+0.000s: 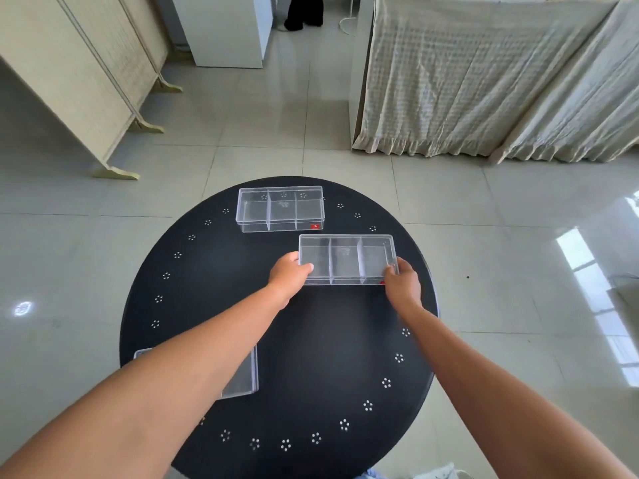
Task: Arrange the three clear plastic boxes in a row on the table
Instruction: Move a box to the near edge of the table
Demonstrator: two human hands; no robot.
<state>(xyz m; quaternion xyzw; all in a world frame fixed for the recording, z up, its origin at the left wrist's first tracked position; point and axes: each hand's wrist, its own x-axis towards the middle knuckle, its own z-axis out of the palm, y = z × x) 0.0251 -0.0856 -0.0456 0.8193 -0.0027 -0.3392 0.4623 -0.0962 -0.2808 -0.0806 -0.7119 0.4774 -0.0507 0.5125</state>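
Note:
Three clear plastic boxes with inner dividers are on a round black table [328,357]. One box [279,209] lies at the far side of the table. A second box [346,259] sits right of centre, just nearer than the first. My left hand [288,274] grips its left end and my right hand [403,283] grips its near right corner. The third box [243,378] lies at the near left, mostly hidden under my left forearm.
The table stands on a pale tiled floor. A folding screen [79,81] stands at the far left, a white cabinet [228,29] at the back, and cloth-draped furniture [484,81] at the far right.

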